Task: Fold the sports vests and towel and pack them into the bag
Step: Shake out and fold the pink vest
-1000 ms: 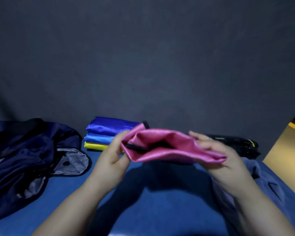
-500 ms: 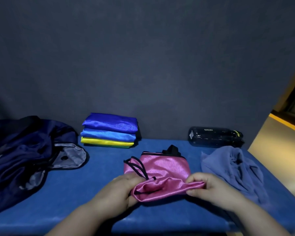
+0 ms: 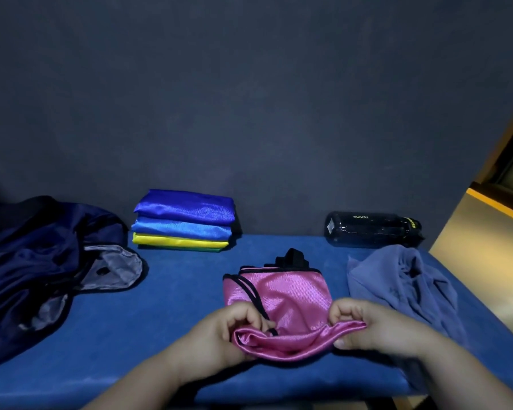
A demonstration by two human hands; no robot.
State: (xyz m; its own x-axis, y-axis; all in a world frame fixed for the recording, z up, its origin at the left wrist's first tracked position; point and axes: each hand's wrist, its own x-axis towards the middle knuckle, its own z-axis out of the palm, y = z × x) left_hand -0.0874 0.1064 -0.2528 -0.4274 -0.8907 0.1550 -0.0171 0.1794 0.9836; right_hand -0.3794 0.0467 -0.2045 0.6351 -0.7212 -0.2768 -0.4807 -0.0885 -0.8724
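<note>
A shiny pink sports vest with black trim lies partly folded on the blue table. My left hand pinches its near left edge and my right hand pinches its near right edge, with that near edge lifted off the table. A stack of folded vests, blue, lighter blue and yellow, sits at the back. The dark navy bag lies open at the left. A crumpled grey-blue towel lies at the right.
A dark water bottle lies on its side at the back right against the dark wall. The table's right edge drops off beside a yellowish floor. Bare blue surface shows between the bag and the pink vest.
The pink vest has come down from mid-air onto the table. Both hands moved nearer to me and still hold its near edge. The view has tilted down.
</note>
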